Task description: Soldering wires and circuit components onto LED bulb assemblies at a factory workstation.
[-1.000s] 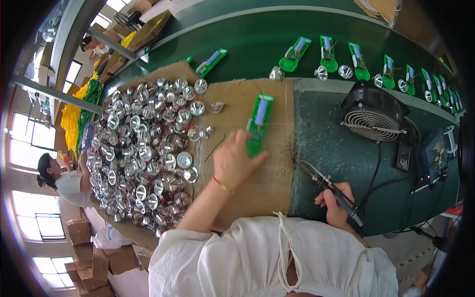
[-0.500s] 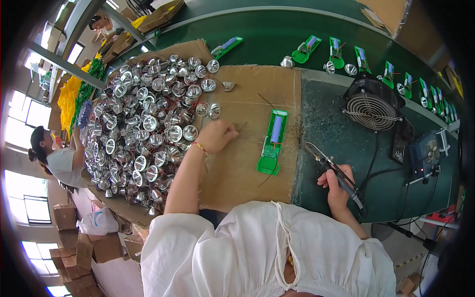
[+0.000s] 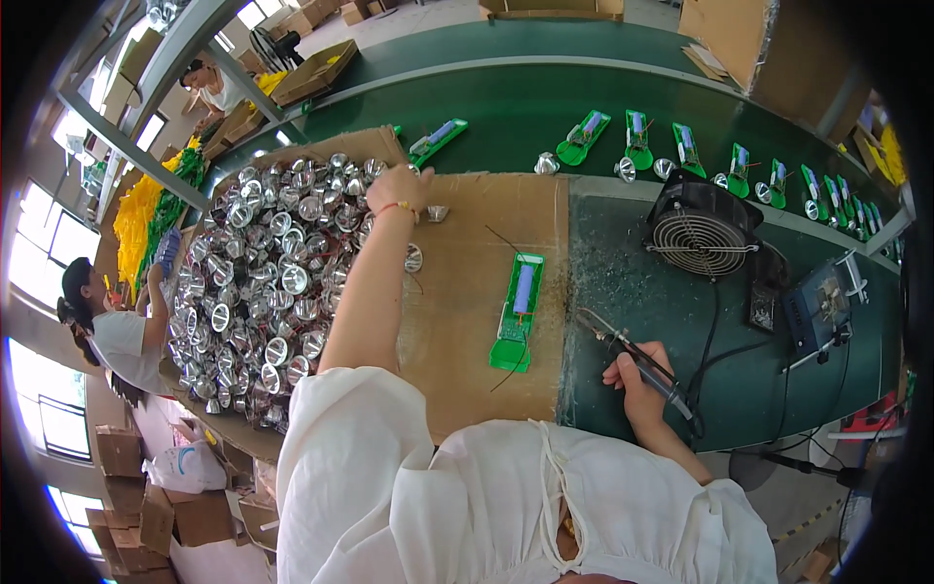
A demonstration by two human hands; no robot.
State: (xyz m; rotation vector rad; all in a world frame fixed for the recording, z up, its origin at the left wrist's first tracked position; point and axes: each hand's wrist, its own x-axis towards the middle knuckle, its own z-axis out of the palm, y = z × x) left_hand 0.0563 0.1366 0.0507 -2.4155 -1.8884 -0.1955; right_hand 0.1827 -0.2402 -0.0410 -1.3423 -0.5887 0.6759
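Observation:
My left hand reaches over the far right edge of a heap of silver reflector cups with wires. Its fingers look apart; their tips are partly hidden among the cups. In my right hand is a soldering iron, its tip pointing to the far left over the dark green mat. Between my hands lies an open green plastic casing with a purple cylindrical battery and thin dark wires. A single reflector cup sits beside my left wrist, on the cardboard sheet.
Several green casings with batteries and reflector cups line the green conveyor belt at the far side. A fan with a round grille and a blue soldering station stand at right. Two people work at the left.
My left hand has moved away from me and left, from beside the casing to the heap's far edge. My right hand still holds the soldering iron. The whole view has shifted slightly.

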